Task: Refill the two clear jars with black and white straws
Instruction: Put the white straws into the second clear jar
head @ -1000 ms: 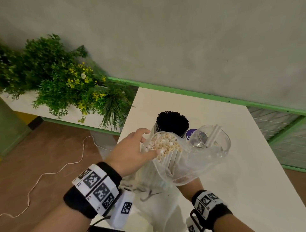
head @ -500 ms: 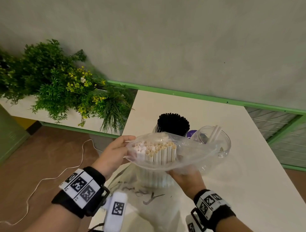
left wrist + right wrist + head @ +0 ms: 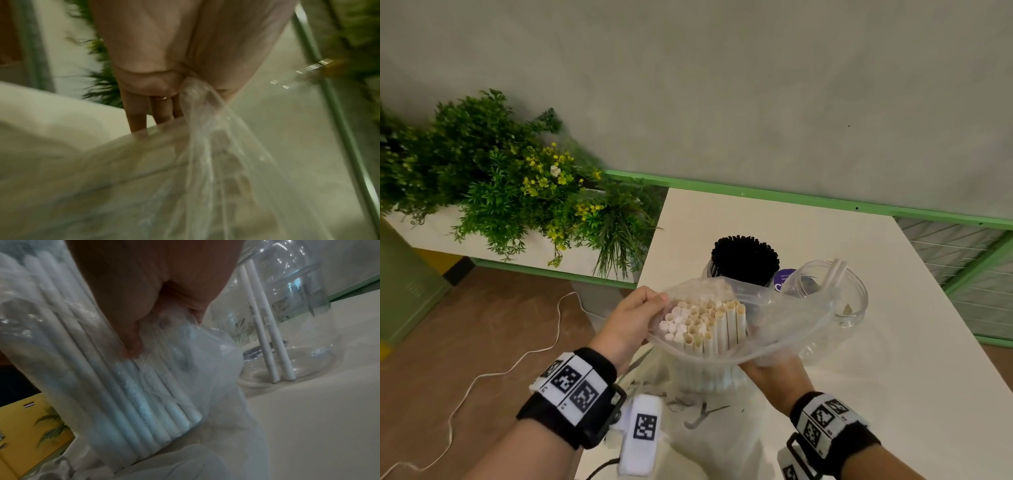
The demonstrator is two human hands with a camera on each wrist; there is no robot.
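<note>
Pinching the clear bag's (image 3: 774, 308) left rim in your left hand (image 3: 631, 320), your right hand (image 3: 774, 371) gripping its right side, white straws (image 3: 705, 325) upright inside, clear jar (image 3: 835, 294) with two straws just beyond, black-straw jar (image 3: 744, 258) behind, white surface (image 3: 893, 359) beneath.

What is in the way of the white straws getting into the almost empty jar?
The clear plastic bag wraps the white paper straws. The left hand and right hand pinch its mouth open. The clear jar beside it is open on top, holding two straws.
</note>
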